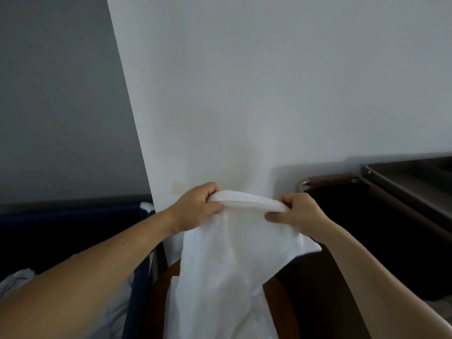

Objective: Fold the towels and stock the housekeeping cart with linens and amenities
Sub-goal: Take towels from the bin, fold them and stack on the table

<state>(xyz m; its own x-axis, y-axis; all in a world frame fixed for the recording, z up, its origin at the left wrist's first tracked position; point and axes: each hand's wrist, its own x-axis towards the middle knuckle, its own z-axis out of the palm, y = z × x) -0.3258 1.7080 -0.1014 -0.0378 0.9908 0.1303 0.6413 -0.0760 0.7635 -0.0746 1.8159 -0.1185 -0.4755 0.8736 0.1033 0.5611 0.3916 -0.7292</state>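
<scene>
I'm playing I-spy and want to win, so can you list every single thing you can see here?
towel: one, white, held up in the middle, hanging down
wall: one, white, behind the towel, greyer at far left
cart: one, dark brown frame, at right
handle: one, brown, padded, on the cart's near end
bag: one, black, below the handle
bin: one, navy blue, at left
linen: a heap, pale, in the bin, bottom left
wooden piece: one, reddish brown, behind the towel's lower part; cannot tell what it is
left hand: one, grips the towel's top edge
right hand: one, grips the towel's top edge
</scene>
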